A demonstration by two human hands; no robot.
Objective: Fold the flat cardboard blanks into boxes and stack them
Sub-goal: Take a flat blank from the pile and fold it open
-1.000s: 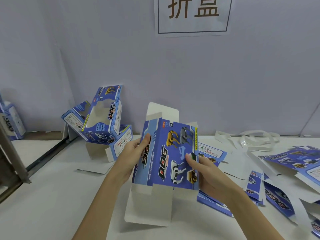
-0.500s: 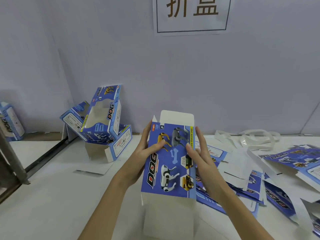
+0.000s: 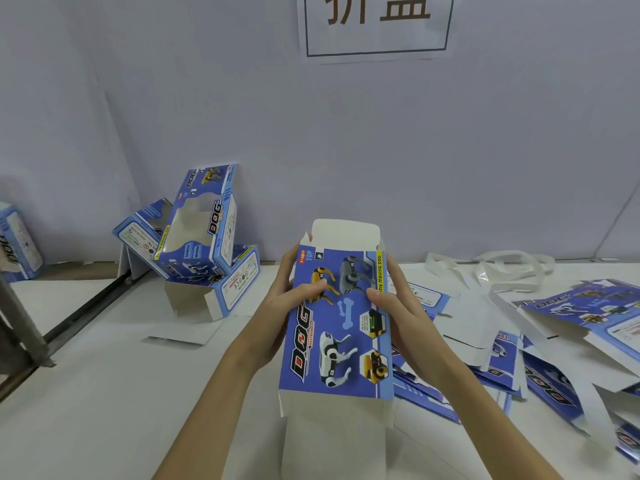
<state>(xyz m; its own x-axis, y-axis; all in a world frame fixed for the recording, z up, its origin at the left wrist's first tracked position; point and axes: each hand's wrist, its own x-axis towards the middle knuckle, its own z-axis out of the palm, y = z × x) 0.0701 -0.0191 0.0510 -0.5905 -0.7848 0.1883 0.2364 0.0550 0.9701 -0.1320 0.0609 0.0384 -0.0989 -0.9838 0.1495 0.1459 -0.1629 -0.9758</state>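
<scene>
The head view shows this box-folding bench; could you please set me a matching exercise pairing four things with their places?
Things:
1. blue printed cardboard box with white flaps
2. leaning pile of folded blue window boxes
3. loose flat blue cardboard blanks
4. white paper sign with brown characters

Places:
A. on the wall
B. on the table's right side
C. held between both hands
D. far left, against the wall

Pairs: 1-C, 2-D, 3-B, 4-A

Hidden, cropped and unreadable parts

The box (image 3: 337,323) is covering the fingers of the left hand (image 3: 280,306) and the right hand (image 3: 403,313) behind its side walls, leaving only thumbs on the printed face. The wall sign (image 3: 375,24) is running off the top edge, cutting its characters. A box at the far left (image 3: 17,242) is being cropped by the frame. The flat blanks (image 3: 502,351) are overlapping, hiding their lower layers, and their small print is blurring beyond reading.
</scene>
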